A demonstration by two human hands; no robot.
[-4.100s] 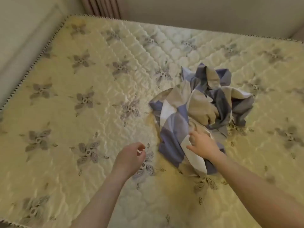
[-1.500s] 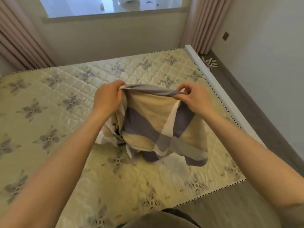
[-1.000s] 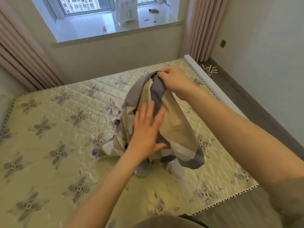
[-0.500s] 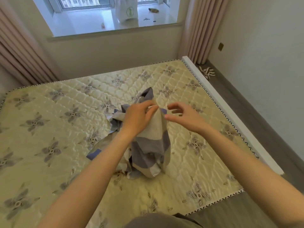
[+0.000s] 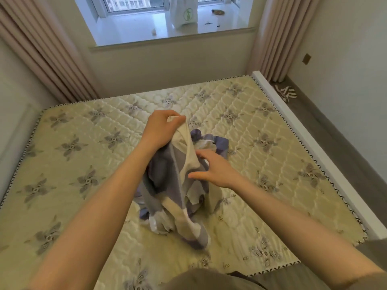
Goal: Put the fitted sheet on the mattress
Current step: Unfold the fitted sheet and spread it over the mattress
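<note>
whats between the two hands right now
Head view: only a cream fold of the sheet, gripped by the left hand and hanging down past the open right hand.

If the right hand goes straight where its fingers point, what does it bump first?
Probably the fitted sheet, held up by the left hand; the right hand points open fingers at it, though depth is unclear.

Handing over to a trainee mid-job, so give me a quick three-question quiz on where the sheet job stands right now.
1. True or false: the fitted sheet lies spread flat over the mattress.
2. Which hand grips the sheet's raised top? A) left B) right C) neither
3. Fill in: the right hand has its fingers ___, not curled.
Key: 1 false, it is bunched in a heap; 2 A, the left hand; 3 spread.
</note>
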